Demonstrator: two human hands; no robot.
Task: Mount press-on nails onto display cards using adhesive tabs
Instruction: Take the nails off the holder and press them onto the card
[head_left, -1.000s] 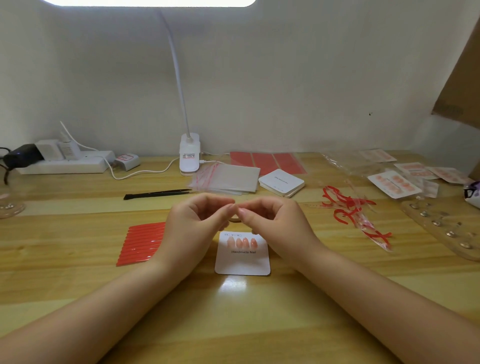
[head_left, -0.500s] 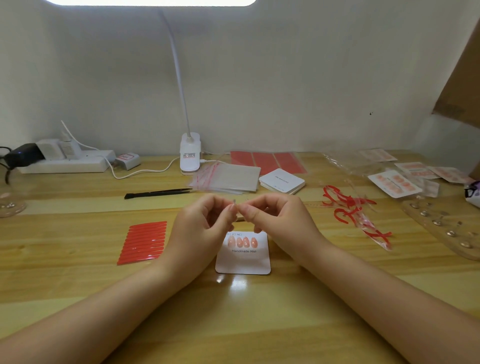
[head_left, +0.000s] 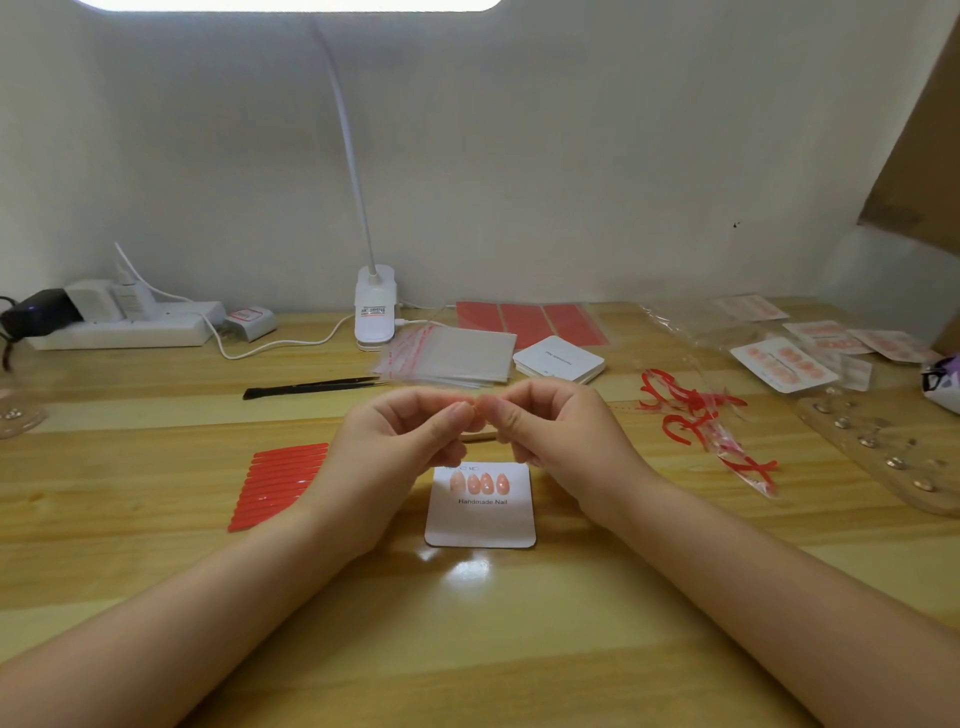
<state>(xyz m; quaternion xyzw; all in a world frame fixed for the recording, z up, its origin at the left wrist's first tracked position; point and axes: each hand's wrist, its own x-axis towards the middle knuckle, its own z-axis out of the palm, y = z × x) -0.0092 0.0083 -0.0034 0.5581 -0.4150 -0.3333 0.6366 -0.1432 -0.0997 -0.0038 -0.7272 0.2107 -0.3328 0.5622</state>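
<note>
Both hands, left hand (head_left: 400, 447) and right hand (head_left: 556, 431), pinch something tiny above the display card (head_left: 480, 519); it may slip and fall.

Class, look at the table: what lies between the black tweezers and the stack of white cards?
In the head view, a pile of clear plastic bags lies between the tweezers and the card stack.

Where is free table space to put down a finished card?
Bare wood lies in front of the display card, between the forearms, and left of the red strips, toward the glass. The right side is crowded with peeled backings and bagged cards.
</note>
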